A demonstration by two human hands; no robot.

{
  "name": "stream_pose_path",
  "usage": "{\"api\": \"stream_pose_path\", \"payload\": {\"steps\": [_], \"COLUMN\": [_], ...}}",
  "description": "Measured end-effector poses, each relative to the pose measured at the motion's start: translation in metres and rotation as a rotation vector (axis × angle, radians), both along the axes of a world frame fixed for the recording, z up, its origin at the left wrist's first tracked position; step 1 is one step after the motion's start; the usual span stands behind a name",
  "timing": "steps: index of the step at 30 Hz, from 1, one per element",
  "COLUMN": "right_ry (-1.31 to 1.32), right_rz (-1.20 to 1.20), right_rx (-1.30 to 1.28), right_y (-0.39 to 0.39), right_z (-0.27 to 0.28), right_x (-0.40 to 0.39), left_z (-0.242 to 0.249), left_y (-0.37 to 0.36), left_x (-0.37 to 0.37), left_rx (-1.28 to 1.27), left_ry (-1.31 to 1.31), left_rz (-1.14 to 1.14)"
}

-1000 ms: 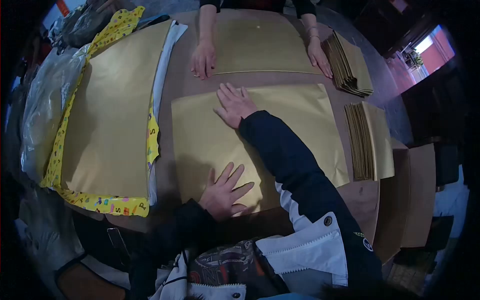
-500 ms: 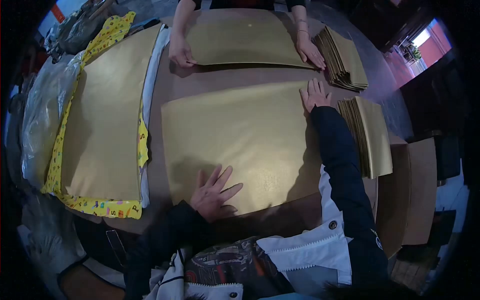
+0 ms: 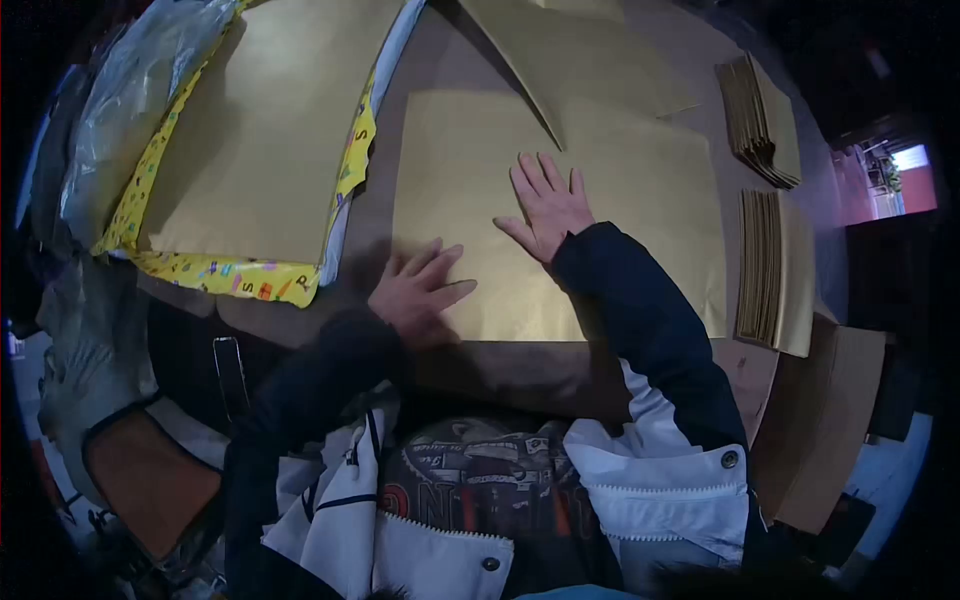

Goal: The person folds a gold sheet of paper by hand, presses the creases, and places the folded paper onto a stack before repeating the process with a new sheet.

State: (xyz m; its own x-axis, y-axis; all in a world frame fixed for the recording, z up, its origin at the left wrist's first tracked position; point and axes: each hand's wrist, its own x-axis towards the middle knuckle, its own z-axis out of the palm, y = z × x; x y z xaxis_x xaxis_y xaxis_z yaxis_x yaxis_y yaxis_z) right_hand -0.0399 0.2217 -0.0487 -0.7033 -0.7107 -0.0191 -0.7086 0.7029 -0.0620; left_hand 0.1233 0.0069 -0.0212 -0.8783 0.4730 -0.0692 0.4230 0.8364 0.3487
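Observation:
A gold-brown paper sheet lies flat on the table in front of me. My right hand rests near its middle, palm down with fingers spread. Over the sheet's lower left edge is my left hand, its fingers also apart and slightly blurred. Neither hand grips anything. Beyond my fingertips a second gold-brown sheet lies partly over the first, its near left edge raised and its corner pointing toward my right hand.
To the left, a pile of large gold-brown sheets sits in a yellow printed wrapper, beside clear plastic. Two folded paper bundles, one farther and one nearer, stand at the right. A cardboard box is beside the table.
The view has shifted. My right hand has moved from the sheet's far right corner toward its middle. The far sheet now overlaps mine, its edge raised; the other person's hands are out of view.

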Motion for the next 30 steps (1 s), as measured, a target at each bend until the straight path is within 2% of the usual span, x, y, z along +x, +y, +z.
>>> {"api": "stream_pose_path", "payload": {"steps": [3, 5, 6, 8, 9, 11, 13, 15, 17, 19, 21, 22, 24, 25, 26, 27, 28, 30], "right_ry": [-0.043, -0.043, -0.06, -0.103, -0.121, -0.131, -0.133, -0.116, -0.106, -0.095, 0.007, 0.023, -0.13, -0.114, -0.05, 0.023, 0.034, 0.04], "right_rz": [0.156, 0.236, 0.247, 0.284, 0.279, 0.261, 0.245, 0.233, 0.229, 0.219, 0.213, 0.206, 0.003, -0.002, 0.046, 0.098, 0.167, 0.227], "right_rx": [0.03, 0.047, 0.052, 0.005, -0.024, -0.032, -0.049, -0.12, -0.175, -0.23, -0.472, -0.476, -0.525, -0.532, -0.643, -0.756, -0.77, -0.793], "right_y": [-0.001, 0.004, 0.007, 0.012, 0.014, 0.018, 0.021, 0.022, 0.021, 0.022, 0.024, 0.028, 0.035, 0.04, 0.047, 0.055, 0.068, 0.084], "right_z": [0.006, 0.007, 0.01, 0.017, 0.02, 0.022, 0.023, 0.022, 0.025, 0.022, 0.014, 0.016, 0.027, 0.036, 0.047, 0.055, 0.054, 0.081], "right_x": [0.053, 0.082, 0.094, 0.111, 0.117, 0.125, 0.13, 0.132, 0.131, 0.128, 0.122, 0.12, 0.118, 0.116, 0.115, 0.111, 0.106, 0.112], "left_z": [0.005, -0.004, 0.001, 0.021, 0.015, -0.005, -0.011, -0.011, -0.008, 0.001, 0.016, 0.026, 0.046, 0.054, 0.06, 0.032, 0.021, 0.002], "left_y": [-0.019, -0.024, -0.022, -0.015, -0.015, -0.013, -0.013, -0.018, -0.024, -0.026, -0.03, -0.033, -0.031, -0.027, -0.024, -0.042, -0.05, -0.059], "left_x": [0.023, 0.033, 0.035, 0.03, 0.029, 0.028, 0.026, 0.02, 0.014, 0.01, 0.003, 0.001, 0.001, 0.004, 0.002, -0.004, -0.008, -0.015], "left_rx": [-0.036, -0.005, 0.001, -0.053, -0.047, -0.183, -0.152, -0.13, -0.119, -0.052, 0.014, 0.096, 0.174, 0.332, 0.495, 0.706, 0.71, 1.434], "left_ry": [-0.003, 0.153, 0.137, -0.068, -0.072, 0.065, 0.168, 0.281, 0.175, 0.197, 0.223, 0.287, 0.36, 0.511, 0.655, 0.577, 0.586, -0.047], "left_rz": [0.003, -0.067, -0.055, -0.067, -0.065, -0.08, -0.068, -0.059, -0.038, 0.006, 0.04, 0.025, -0.003, 0.226, 0.455, 0.554, 0.535, 0.7]}}
